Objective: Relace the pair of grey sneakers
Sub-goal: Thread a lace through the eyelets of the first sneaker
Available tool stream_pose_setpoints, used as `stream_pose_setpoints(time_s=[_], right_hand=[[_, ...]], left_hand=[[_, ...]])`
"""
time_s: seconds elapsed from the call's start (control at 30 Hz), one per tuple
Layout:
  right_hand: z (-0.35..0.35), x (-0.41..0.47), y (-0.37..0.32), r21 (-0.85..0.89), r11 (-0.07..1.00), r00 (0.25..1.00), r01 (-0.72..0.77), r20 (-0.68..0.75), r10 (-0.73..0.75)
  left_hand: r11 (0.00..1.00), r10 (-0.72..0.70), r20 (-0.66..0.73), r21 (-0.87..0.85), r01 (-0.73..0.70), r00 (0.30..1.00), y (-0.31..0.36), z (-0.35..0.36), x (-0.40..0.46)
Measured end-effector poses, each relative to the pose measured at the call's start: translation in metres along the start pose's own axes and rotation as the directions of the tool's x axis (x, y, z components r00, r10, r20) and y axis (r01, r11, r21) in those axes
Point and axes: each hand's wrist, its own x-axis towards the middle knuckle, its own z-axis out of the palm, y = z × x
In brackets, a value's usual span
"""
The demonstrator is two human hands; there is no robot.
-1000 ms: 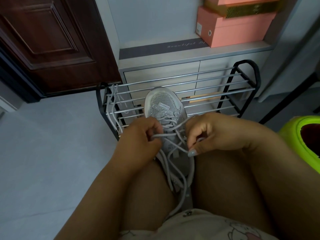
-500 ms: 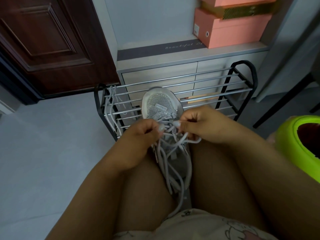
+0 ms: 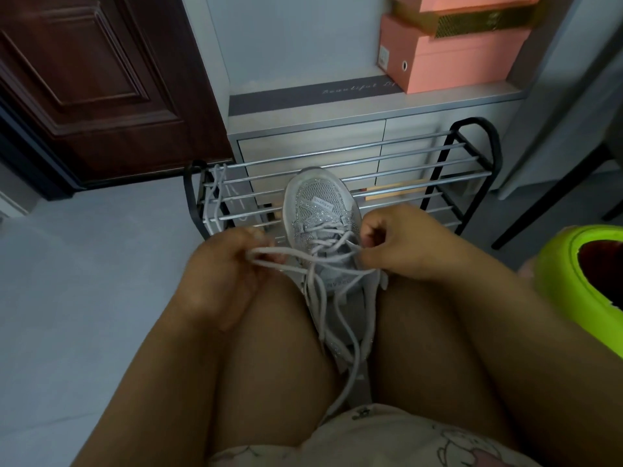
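Note:
A grey glittery sneaker (image 3: 317, 203) sits wedged between my knees, toe pointing away from me. Its pale lace (image 3: 323, 298) crosses the upper eyelets and trails in loose strands down between my thighs. My left hand (image 3: 222, 274) pinches a loop of the lace and holds it out to the left of the shoe. My right hand (image 3: 391, 244) sits at the shoe's right side, fingers curled, pinching the lace near the eyelets. A second loose lace (image 3: 214, 197) hangs over the left end of the shoe rack. The other sneaker is not in view.
A black and chrome shoe rack (image 3: 438, 183) stands just beyond the sneaker, against a grey cabinet holding pink shoe boxes (image 3: 448, 59). A dark wooden door (image 3: 101, 85) is at the left. A lime green stool (image 3: 580, 281) sits at my right. Pale floor lies to the left.
My left hand has moved left and pulled a loop of lace out from the shoe. My right hand has stayed at the shoe's right side.

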Motion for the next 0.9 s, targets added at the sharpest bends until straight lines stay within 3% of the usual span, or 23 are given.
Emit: stream_pose_setpoints(time_s=[0.03,0.07,0.13,0.23,0.33,0.4,0.6,0.63,0.7,0.77,0.8,0.83,0.9], right_hand=[[0.001,0.0,-0.002,0.002,1.0,1.0,0.011,0.007,-0.011],[0.003,-0.001,-0.003,0.006,1.0,1.0,0.018,0.009,-0.018],[0.003,-0.001,-0.004,0.018,1.0,1.0,0.017,0.002,-0.017],[0.003,-0.003,-0.004,0.013,1.0,1.0,0.014,-0.005,-0.014],[0.002,-0.003,-0.005,0.028,1.0,1.0,0.012,0.004,-0.012],[0.001,-0.004,-0.004,0.039,0.999,1.0,0.01,0.013,-0.011],[0.001,-0.003,-0.004,0.061,0.998,1.0,-0.004,0.002,0.004],[0.002,-0.003,-0.004,0.053,0.998,1.0,-0.014,-0.006,0.015],[0.001,-0.003,-0.003,0.044,0.998,0.998,-0.054,-0.028,0.056],[0.0,-0.003,-0.001,0.051,0.994,0.994,-0.096,-0.043,0.098],[-0.001,-0.003,-0.001,0.054,0.993,0.993,-0.105,-0.046,0.107],[-0.001,-0.004,-0.001,0.049,0.993,0.993,-0.103,-0.047,0.105],[0.001,-0.004,-0.004,0.009,0.997,0.996,-0.074,-0.051,0.074]], left_hand=[[0.962,0.044,-0.044,0.27,-0.031,0.998,0.0,0.004,0.0],[0.848,0.096,-0.053,0.527,-0.054,0.994,0.001,0.009,0.0],[0.591,0.197,0.002,0.798,-0.121,0.98,0.002,0.019,-0.001],[0.41,0.253,0.118,0.886,-0.217,0.96,0.003,0.037,-0.002],[0.061,0.161,0.265,0.959,-0.277,0.951,-0.004,0.049,0.005],[-0.059,0.096,0.303,0.952,-0.299,0.948,-0.008,0.047,0.01],[-0.017,0.093,0.305,0.952,-0.305,0.948,-0.017,0.042,0.013],[0.032,0.089,0.327,0.943,-0.331,0.941,-0.015,0.041,0.013],[0.278,0.04,0.345,0.898,-0.342,0.938,-0.007,0.035,0.009],[0.665,-0.002,0.27,0.719,-0.2,0.963,0.005,0.024,0.002],[0.793,-0.017,0.223,0.597,-0.123,0.975,0.009,0.019,-0.001],[0.849,-0.014,0.182,0.522,-0.084,0.983,0.01,0.015,-0.001],[0.766,0.05,0.122,0.633,-0.116,0.991,0.008,0.014,0.0]])
